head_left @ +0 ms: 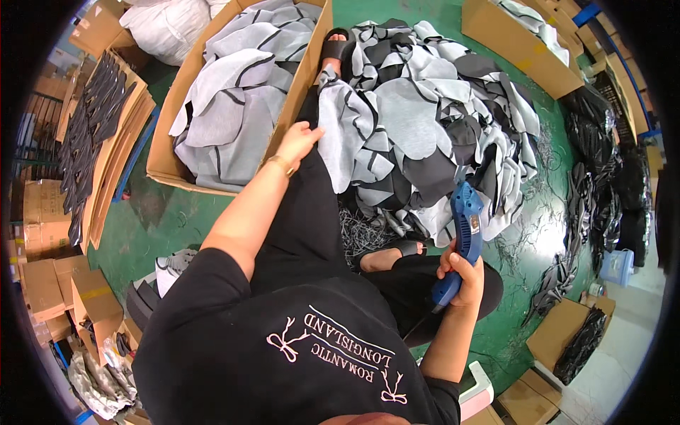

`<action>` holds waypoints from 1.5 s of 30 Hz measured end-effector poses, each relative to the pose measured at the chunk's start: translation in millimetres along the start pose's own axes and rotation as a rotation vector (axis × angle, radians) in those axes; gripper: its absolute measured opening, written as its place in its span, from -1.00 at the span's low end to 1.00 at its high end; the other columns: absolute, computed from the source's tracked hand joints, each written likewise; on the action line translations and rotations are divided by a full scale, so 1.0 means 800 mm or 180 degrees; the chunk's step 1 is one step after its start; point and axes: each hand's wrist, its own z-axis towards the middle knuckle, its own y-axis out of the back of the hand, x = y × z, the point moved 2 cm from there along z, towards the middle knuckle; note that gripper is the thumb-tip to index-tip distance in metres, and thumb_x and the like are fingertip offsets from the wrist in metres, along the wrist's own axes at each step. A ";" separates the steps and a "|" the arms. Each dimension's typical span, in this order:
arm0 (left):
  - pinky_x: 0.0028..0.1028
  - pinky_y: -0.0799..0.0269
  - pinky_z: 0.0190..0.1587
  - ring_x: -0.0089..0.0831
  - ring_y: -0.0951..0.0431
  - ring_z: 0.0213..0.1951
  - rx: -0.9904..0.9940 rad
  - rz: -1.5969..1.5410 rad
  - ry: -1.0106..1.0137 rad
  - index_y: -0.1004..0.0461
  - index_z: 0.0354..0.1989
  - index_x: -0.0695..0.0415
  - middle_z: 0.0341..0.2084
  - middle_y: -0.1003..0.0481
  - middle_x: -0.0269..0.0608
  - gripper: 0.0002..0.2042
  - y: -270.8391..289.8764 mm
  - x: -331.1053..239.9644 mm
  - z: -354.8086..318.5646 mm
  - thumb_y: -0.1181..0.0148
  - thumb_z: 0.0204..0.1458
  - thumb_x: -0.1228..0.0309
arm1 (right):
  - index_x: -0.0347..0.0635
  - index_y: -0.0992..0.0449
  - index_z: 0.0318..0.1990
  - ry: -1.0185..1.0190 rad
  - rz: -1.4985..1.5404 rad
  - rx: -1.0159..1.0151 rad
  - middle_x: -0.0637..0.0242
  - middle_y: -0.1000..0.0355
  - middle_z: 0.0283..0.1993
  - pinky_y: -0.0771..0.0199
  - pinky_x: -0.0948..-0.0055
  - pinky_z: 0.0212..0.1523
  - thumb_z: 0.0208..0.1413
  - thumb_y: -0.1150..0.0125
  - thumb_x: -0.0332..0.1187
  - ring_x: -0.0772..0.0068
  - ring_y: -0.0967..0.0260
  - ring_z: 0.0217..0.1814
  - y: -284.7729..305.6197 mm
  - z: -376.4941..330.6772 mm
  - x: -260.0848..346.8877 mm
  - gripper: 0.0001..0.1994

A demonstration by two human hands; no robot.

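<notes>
Grey fabric piece (338,134), edged with a black line: draped over the seated person's outstretched left leg, at 12 o'clock from the lap, its near edge pinched by the left hand (297,142). Fingers are closed on the cloth, apparently to keep it flat and within reach on the leg.

Blue handheld electric cutter (462,237): gripped in the right hand (464,276), fingers wrapped fully round the handle, nose pointed up toward 12 o'clock and held clear of the fabric. Hands are kept well apart, the cutter at 3 o'clock from the lap.

Heap of grey, white and black cut pieces (439,127): piled on the green floor (163,219) between 12 and 2 o'clock, directly ahead of the legs, evidently as the near stock.

Open cardboard box (170,166): set at 11 o'clock beside the left leg, filled with flatter grey pieces, close enough to be reached by the left arm.

Dark thread-like trimmings (358,237): scattered on the floor between the legs.

Stacked dark pieces on cardboard (92,120): at 9 to 10 o'clock, well apart.
</notes>
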 end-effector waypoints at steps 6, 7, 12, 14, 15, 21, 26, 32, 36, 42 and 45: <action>-0.36 -0.44 -0.13 -0.17 -0.56 -0.22 0.0091 0.1575 -0.0402 -0.50 -0.20 0.22 -0.32 -0.55 -0.01 -0.61 -0.042 0.017 0.049 -0.30 -0.18 0.24 | -0.33 -0.35 -0.17 -0.0051 -0.0071 -0.0066 0.30 -0.28 -0.51 -0.33 0.50 -0.54 -0.17 -0.29 -0.39 0.49 -0.23 -0.50 -0.006 -0.001 -0.001 -0.62; -0.39 -0.42 -0.25 -0.34 -0.54 -0.35 0.0019 0.1235 -0.0692 -0.48 -0.40 0.22 -0.45 -0.53 -0.10 -0.80 -0.062 -0.003 0.030 -0.24 -0.14 0.35 | -0.36 -0.36 -0.20 -0.0032 -0.0024 -0.0135 0.29 -0.31 -0.51 -0.37 0.49 -0.54 -0.16 -0.31 -0.39 0.48 -0.27 -0.52 -0.002 -0.003 -0.002 -0.64; -0.46 -0.28 -0.41 -0.54 -0.33 -0.50 0.1313 -0.0521 -0.0928 -0.29 -0.50 0.19 -0.60 -0.36 -0.35 -0.82 -0.101 -0.055 -0.077 -0.18 -0.15 0.41 | -0.39 -0.43 -0.19 0.0173 -0.0131 -0.0134 0.16 -0.47 -0.33 -0.50 0.43 -0.32 -0.14 -0.35 -0.37 0.40 -0.45 -0.38 -0.019 0.004 0.003 -0.63; -0.43 -0.24 -0.45 -0.43 -0.30 -0.53 0.1546 0.0054 -0.1798 -0.22 -0.50 0.19 -0.60 -0.29 -0.29 -0.81 -0.109 -0.078 -0.142 -0.15 -0.17 0.47 | -0.38 -0.38 -0.01 0.0106 -0.0211 0.0087 0.03 -0.45 -0.05 -0.49 0.23 -0.02 -0.08 -0.32 -0.35 0.17 -0.43 -0.01 -0.022 0.014 0.004 -0.53; -0.40 -0.24 -0.45 -0.33 -0.32 -0.52 0.1456 0.0123 -0.2408 -0.22 -0.50 0.19 -0.57 -0.28 -0.23 -0.81 -0.113 -0.084 -0.167 -0.15 -0.20 0.49 | -0.37 -0.39 0.00 0.0188 -0.0306 -0.0010 0.05 -0.45 -0.06 -0.49 0.23 -0.02 -0.09 -0.34 -0.34 0.17 -0.45 -0.04 -0.030 0.021 0.004 -0.52; -0.33 -0.40 -0.36 -0.10 -0.44 -0.34 0.1654 0.1158 -0.3492 -0.31 -0.30 0.16 -0.22 -0.29 -0.09 -0.69 -0.114 -0.106 -0.289 -0.23 -0.26 0.61 | -0.28 -0.45 -0.25 0.0864 -0.1287 -0.0768 0.42 -0.41 -0.40 -0.40 0.55 -0.40 -0.21 -0.39 -0.45 0.62 -0.33 -0.39 -0.076 0.022 0.006 -0.67; -0.46 -0.42 -0.24 -0.26 -0.43 -0.23 0.2088 0.0379 -0.3284 -0.30 -0.23 0.13 -0.20 -0.28 -0.17 -0.65 -0.106 -0.103 -0.300 -0.27 -0.20 0.64 | -0.29 -0.42 -0.29 0.0923 -0.1253 -0.0904 0.45 -0.37 -0.42 -0.32 0.61 -0.41 -0.20 -0.33 -0.49 0.66 -0.28 -0.44 -0.071 0.007 0.007 -0.73; -0.53 -0.46 -0.29 -0.54 -0.53 -0.34 0.3614 -0.2622 0.1723 -0.31 -0.04 0.11 -0.31 -0.49 -0.38 -0.64 -0.093 -0.107 -0.296 -0.27 0.04 0.32 | -0.31 -0.44 -0.23 0.1032 -0.1111 -0.0780 0.43 -0.40 -0.38 -0.34 0.60 -0.37 -0.17 -0.34 -0.48 0.66 -0.29 -0.42 -0.087 -0.010 0.018 -0.70; -0.48 -0.51 -0.26 -0.51 -0.56 -0.27 0.4016 -0.2338 0.1461 -0.36 -0.01 0.12 -0.21 -0.51 -0.31 -0.66 -0.092 -0.100 -0.292 -0.22 0.08 0.29 | -0.34 -0.44 -0.18 0.1104 -0.1255 -0.0666 0.41 -0.44 -0.33 -0.36 0.60 -0.32 -0.13 -0.36 -0.47 0.64 -0.33 -0.38 -0.096 -0.011 0.016 -0.67; -0.40 -0.54 -0.22 -0.46 -0.54 -0.15 0.3124 -0.2411 0.0350 -0.38 -0.02 0.16 -0.17 -0.51 -0.25 -0.72 -0.075 -0.118 -0.268 -0.08 0.18 0.28 | -0.33 -0.45 -0.11 0.1036 -0.1119 -0.0488 0.36 -0.47 -0.28 -0.41 0.56 -0.22 -0.16 -0.45 -0.43 0.60 -0.38 -0.30 -0.100 -0.027 0.013 -0.58; -0.41 -0.54 -0.22 -0.47 -0.55 -0.18 0.3032 -0.2553 0.0362 -0.40 -0.02 0.17 -0.18 -0.51 -0.26 -0.72 -0.076 -0.119 -0.270 -0.12 0.16 0.31 | -0.32 -0.46 -0.19 0.0845 -0.2214 -0.0831 0.37 -0.43 -0.42 -0.39 0.55 -0.34 -0.26 -0.45 -0.41 0.60 -0.34 -0.41 -0.100 -0.030 0.004 -0.59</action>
